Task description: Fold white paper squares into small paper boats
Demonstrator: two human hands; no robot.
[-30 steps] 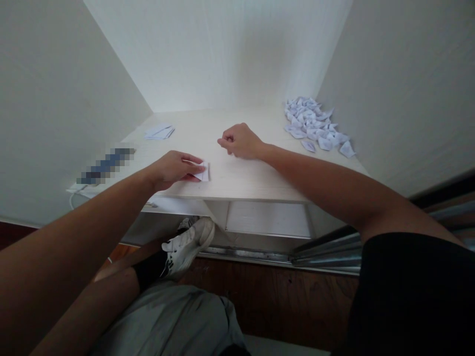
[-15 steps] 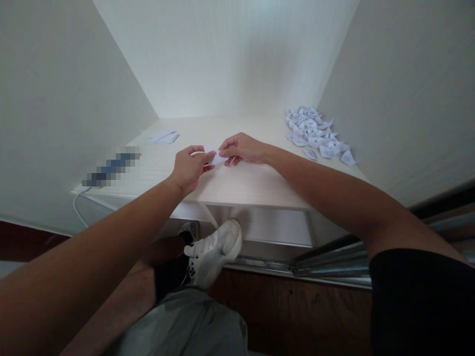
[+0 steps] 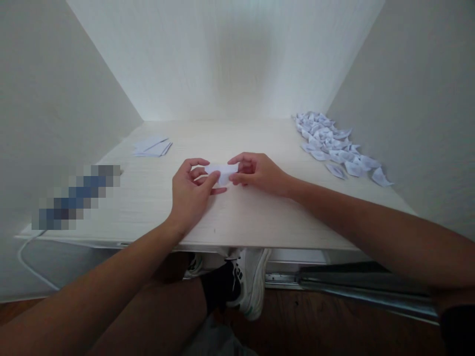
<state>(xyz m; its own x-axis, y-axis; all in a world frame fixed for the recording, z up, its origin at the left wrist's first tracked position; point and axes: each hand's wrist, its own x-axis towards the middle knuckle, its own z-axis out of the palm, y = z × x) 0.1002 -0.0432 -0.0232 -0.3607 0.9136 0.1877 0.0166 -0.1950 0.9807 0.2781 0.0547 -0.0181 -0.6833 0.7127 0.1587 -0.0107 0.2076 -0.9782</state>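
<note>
Between my two hands is a small piece of white paper (image 3: 224, 173), folded, held just above the pale tabletop (image 3: 237, 217). My left hand (image 3: 195, 185) pinches its left end, with the thumb in front and the fingers behind. My right hand (image 3: 256, 173) grips the right end between thumb and fingers. Part of the paper is covered by the fingertips, so I cannot make out all its folds. Over on the right lies a pile of folded white paper pieces (image 3: 326, 138). A small stack of flat white paper sheets (image 3: 152, 147) rests to the left.
At the left edge lies a pixelated bluish object (image 3: 79, 195), with a white cable (image 3: 22, 257) hanging down. Walls close in the table at the left, back and right. Below the front edge are a leg and a white shoe (image 3: 254, 282).
The camera view has tilted and come closer to the table. The paper now shows a shape narrowing downward, and both hands have shifted their finger positions on it.
</note>
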